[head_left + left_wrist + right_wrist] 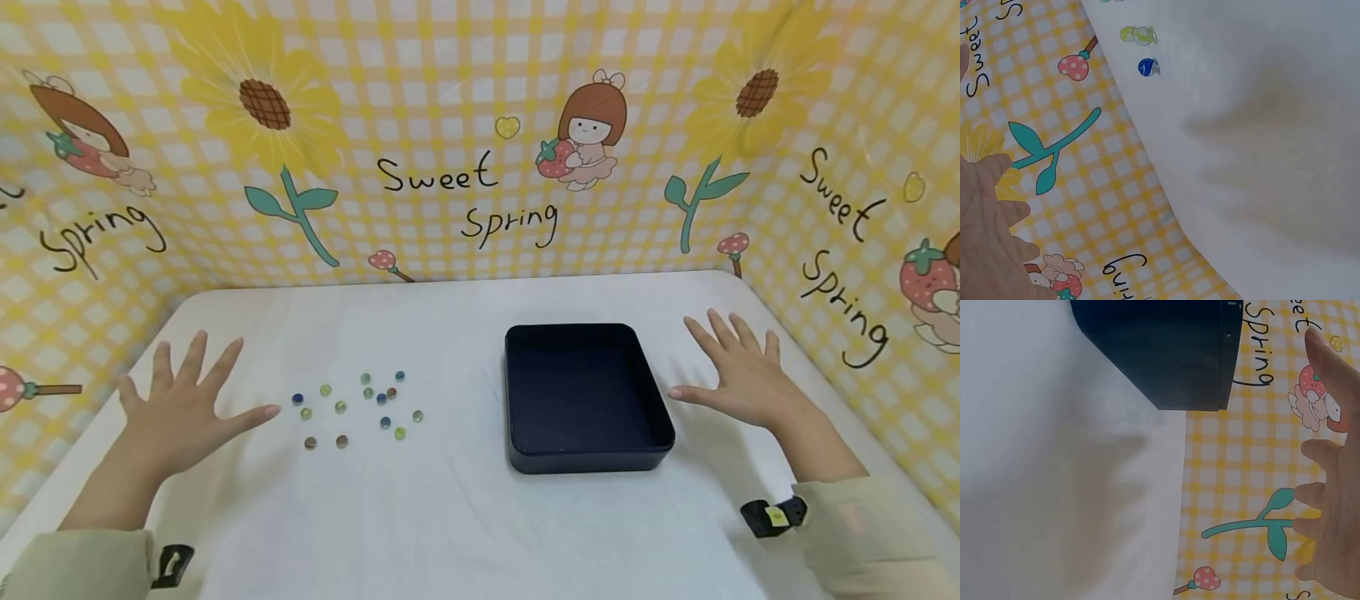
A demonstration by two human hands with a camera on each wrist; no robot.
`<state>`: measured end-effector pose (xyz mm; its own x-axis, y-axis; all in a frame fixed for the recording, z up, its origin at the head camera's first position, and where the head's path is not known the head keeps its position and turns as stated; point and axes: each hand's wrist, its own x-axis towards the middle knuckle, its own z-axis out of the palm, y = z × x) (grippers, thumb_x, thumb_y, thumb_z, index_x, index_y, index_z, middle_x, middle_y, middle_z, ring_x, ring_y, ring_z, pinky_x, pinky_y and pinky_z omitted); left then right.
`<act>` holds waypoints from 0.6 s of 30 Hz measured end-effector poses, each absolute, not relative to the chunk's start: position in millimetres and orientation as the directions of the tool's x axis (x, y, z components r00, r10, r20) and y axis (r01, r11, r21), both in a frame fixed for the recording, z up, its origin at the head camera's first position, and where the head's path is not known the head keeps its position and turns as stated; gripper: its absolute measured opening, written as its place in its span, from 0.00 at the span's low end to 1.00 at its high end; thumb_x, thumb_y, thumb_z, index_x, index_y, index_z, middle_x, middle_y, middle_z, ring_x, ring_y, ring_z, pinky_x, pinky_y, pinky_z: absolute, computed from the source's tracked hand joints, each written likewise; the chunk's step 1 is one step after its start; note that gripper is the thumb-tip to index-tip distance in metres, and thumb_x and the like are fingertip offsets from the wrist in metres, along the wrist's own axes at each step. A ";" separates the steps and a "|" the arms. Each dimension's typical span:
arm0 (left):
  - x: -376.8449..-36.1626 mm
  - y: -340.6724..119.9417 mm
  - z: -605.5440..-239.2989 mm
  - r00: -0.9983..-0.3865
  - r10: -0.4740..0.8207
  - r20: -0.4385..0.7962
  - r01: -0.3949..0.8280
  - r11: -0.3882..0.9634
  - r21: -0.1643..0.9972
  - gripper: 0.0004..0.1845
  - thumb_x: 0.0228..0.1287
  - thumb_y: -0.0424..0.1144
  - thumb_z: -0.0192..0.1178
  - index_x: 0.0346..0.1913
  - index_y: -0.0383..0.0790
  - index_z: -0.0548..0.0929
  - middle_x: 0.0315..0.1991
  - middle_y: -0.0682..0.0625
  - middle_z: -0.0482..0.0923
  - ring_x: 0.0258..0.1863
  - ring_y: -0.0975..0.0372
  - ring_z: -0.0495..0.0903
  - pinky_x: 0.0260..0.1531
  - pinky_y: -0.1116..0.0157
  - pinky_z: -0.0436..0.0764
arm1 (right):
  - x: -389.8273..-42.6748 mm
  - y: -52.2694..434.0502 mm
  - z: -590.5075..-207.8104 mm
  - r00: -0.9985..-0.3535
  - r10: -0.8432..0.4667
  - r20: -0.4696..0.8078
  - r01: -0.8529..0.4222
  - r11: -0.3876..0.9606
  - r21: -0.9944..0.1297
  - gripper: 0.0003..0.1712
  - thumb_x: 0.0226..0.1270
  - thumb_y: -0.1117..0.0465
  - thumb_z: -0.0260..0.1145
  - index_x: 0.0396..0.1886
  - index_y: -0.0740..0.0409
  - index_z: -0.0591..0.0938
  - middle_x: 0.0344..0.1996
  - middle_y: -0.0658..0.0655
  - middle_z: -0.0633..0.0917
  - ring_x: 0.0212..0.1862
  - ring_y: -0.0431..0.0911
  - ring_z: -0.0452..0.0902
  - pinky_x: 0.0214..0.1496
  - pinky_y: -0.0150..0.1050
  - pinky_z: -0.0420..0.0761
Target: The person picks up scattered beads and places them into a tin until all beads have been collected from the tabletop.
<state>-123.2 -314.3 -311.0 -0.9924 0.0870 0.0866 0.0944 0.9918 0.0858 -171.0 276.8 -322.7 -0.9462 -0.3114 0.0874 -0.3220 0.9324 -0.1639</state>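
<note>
My left hand hovers with fingers spread over the left side of the table, holding nothing. Just right of it lie several glass marbles, loosely scattered, in green, blue and brownish tones. A dark blue marble is the closest to the left thumb; it also shows in the left wrist view. My right hand, fingers spread too, is held above the table at the right. Its thumb points toward a dark navy square box without touching it. The open-topped box shows nothing inside.
A white cloth covers the table. Yellow checked fabric with flowers and cartoon prints rises at the back and both sides. Black devices are worn at the wrists, by the sleeve cuffs.
</note>
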 end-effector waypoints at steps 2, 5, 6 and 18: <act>-122.5 -313.5 -310.9 -0.993 0.088 0.083 0.095 0.992 0.088 0.50 0.49 0.68 0.47 0.67 0.48 0.35 0.63 0.33 0.26 0.55 0.42 0.14 0.37 0.39 0.14 | -170.1 275.5 -323.6 -0.944 -0.318 0.086 -0.328 0.930 -0.166 0.55 0.48 0.33 0.57 0.67 0.53 0.44 0.63 0.70 0.45 0.62 0.65 0.30 0.50 0.66 0.24; -122.2 -312.7 -311.8 -0.993 0.089 0.082 0.096 0.991 0.089 0.50 0.49 0.68 0.47 0.67 0.47 0.36 0.63 0.33 0.25 0.55 0.43 0.13 0.38 0.37 0.15 | -169.2 272.2 -325.0 -0.941 -0.327 0.086 -0.337 0.926 -0.168 0.55 0.47 0.33 0.57 0.67 0.52 0.45 0.63 0.69 0.45 0.63 0.64 0.32 0.51 0.66 0.25; -122.2 -312.3 -312.2 -0.993 0.088 0.080 0.095 0.992 0.088 0.50 0.49 0.68 0.47 0.67 0.48 0.35 0.63 0.33 0.25 0.55 0.43 0.13 0.38 0.36 0.16 | -169.0 271.0 -325.4 -0.940 -0.330 0.084 -0.340 0.925 -0.168 0.55 0.47 0.32 0.57 0.67 0.52 0.45 0.63 0.69 0.45 0.63 0.64 0.32 0.51 0.66 0.24; -125.7 -311.5 -323.4 -0.994 0.093 0.063 0.099 0.991 0.090 0.50 0.49 0.68 0.48 0.67 0.48 0.36 0.64 0.35 0.25 0.56 0.44 0.13 0.39 0.34 0.20 | -172.0 255.3 -335.8 -0.922 -0.386 0.041 -0.387 0.905 -0.177 0.54 0.48 0.32 0.55 0.67 0.52 0.45 0.64 0.67 0.45 0.63 0.62 0.31 0.53 0.65 0.26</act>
